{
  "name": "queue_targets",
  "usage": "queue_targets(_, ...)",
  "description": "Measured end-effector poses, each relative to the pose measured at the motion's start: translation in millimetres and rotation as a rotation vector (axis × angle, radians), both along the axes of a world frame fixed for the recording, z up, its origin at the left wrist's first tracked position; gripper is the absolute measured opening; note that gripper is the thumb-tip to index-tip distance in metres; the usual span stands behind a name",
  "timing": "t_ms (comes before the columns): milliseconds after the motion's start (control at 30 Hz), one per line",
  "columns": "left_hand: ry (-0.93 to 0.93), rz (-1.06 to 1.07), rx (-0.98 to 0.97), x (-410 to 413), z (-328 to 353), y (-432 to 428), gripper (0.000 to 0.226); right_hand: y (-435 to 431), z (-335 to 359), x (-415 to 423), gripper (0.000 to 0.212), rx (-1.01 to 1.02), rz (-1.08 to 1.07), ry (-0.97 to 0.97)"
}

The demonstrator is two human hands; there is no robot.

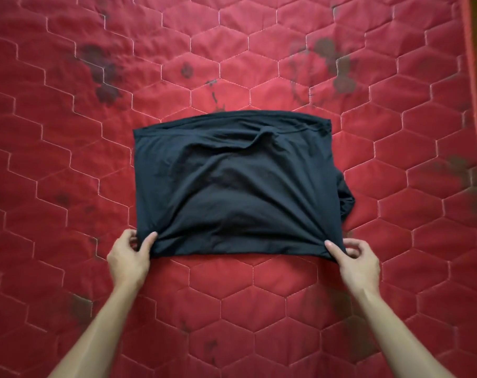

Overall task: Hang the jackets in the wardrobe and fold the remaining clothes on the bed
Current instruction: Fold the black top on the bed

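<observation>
A red quilted mattress (68,132) with hexagon stitching and dark stains filled the view. At its middle lay a folded dark garment (237,184), wrinkled on top. The left hand (129,255) pinched the garment's near left corner; the right hand (353,259) pinched its near right corner.
</observation>
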State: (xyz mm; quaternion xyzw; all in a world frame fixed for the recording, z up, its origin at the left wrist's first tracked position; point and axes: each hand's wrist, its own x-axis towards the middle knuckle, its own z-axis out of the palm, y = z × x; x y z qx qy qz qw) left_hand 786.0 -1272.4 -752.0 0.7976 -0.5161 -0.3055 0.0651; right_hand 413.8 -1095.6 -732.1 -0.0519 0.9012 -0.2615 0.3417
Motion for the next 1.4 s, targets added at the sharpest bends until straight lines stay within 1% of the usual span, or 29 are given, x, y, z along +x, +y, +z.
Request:
queue_targets(67,0.147,0.078,-0.046,8.6,1.7,3.7,0.025,12.2,3.2,2.3,0.017,-0.141,0.026,-0.019)
queue_targets(133,0.301,0.175,-0.011,18.5,3.9,6.2,0.021,20.5,9.1,-0.4,0.013,-0.245,-0.010,0.002)
queue_targets(167,0.341,0.213,0.038,25.2,4.0,9.1,0.020,26.0,11.2,-3.1,0.013,-0.270,-0.041,0.020)
queue_targets(200,0.353,0.240,0.097,34.0,1.9,12.4,0.020,33.2,11.3,-5.0,0.013,-0.257,-0.065,0.042)
queue_targets(233,0.331,0.241,0.156,44.0,-1.6,16.2,0.020,42.7,6.9,-6.1,0.014,-0.210,-0.083,0.023)
queue_targets(300,0.246,0.225,0.250,57.8,-4.3,24.3,0.018,60.2,-0.8,-3.6,0.014,-0.096,-0.150,-0.160)
queue_targets(333,0.251,0.252,0.266,58.6,-3.6,26.0,0.017,63.2,-1.8,-2.2,0.013,-0.068,-0.179,-0.260)
queue_targets(400,0.325,0.314,0.270,56.6,-2.9,28.5,0.015,59.2,-1.2,-1.5,0.016,-0.105,-0.263,-0.392)
queue_targets(433,0.359,0.338,0.267,53.8,-2.3,28.6,0.015,54.7,0.2,-1.4,0.022,-0.170,-0.333,-0.449)
queue_targets(500,0.438,0.400,0.254,48.5,0.1,30.3,0.021,42.8,5.2,-2.3,0.032,-0.289,-0.438,-0.502)
queue_targets(533,0.466,0.428,0.242,47.3,1.4,31.8,0.028,35.4,8.4,-1.9,0.031,-0.329,-0.476,-0.509)
queue_targets(567,0.479,0.452,0.233,46.9,1.6,33.3,0.037,28.6,11.0,-1.0,0.024,-0.356,-0.504,-0.521)
queue_targets(633,0.469,0.468,0.223,48.8,-0.1,35.2,0.047,17.0,13.5,0.5,0.007,-0.334,-0.535,-0.589)
queue_targets(700,0.461,0.470,0.206,48.9,-1.9,34.5,0.040,6.1,11.7,3.7,0.019,-0.272,-0.567,-0.675)
queue_targets(767,0.463,0.486,0.189,46.9,-1.7,30.4,0.033,-6.2,9.7,10.3,0.025,-0.232,-0.626,-0.667)
queue_targets(800,0.471,0.497,0.191,46.3,-2.0,28.6,0.036,-13.2,10.3,15.5,0.021,-0.242,-0.648,-0.606)
queue_targets(867,0.507,0.519,0.219,45.6,-3.1,26.7,0.043,-31.6,17.7,31.0,0.010,-0.322,-0.671,-0.483)
queue_targets(900,0.528,0.528,0.240,45.8,-3.8,26.4,0.043,-43.7,25.3,43.1,0.010,-0.402,-0.659,-0.452)
queue_targets(967,0.580,0.528,0.290,46.8,-4.6,26.7,0.032,-71.3,47.7,75.8,0.018,-0.569,-0.527,-0.404)
queue_targets(1033,0.627,0.515,0.329,51.4,-6.0,27.1,0.016,-97.0,71.8,120.2,0.026,-0.662,-0.260,-0.328)
queue_targets(1067,0.647,0.509,0.345,53.1,-5.9,27.5,0.014,-107.8,82.7,145.4,0.032,-0.677,-0.112,-0.309)
queue_targets(1167,0.678,0.477,0.393,59.1,-4.5,26.4,0.014,-124.3,94.7,217.8,0.042,-0.644,0.413,-0.371)
queue_targets(1233,0.668,0.441,0.404,62.1,-3.4,24.2,0.014,-122.6,80.4,250.7,0.051,-0.563,0.778,-0.360)
queue_targets(1267,0.655,0.451,0.397,62.2,-2.7,22.4,0.015,-118.3,70.5,259.7,0.055,-0.513,0.889,-0.366)
queue_targets(1300,0.646,0.501,0.392,62.8,-3.5,19.5,0.015,-113.0,61.7,263.2,0.056,-0.464,0.927,-0.385)
queue_targets(1333,0.650,0.564,0.399,63.1,-4.1,16.7,0.012,-108.0,54.6,262.2,0.051,-0.437,0.909,-0.389)
queue_targets(1367,0.665,0.616,0.406,65.5,-7.4,14.0,0.013,-103.4,46.9,257.5,0.045,-0.416,0.855,-0.357)
queue_targets(1400,0.687,0.650,0.407,67.1,-9.3,12.2,0.016,-98.0,37.8,250.7,0.039,-0.375,0.795,-0.284)
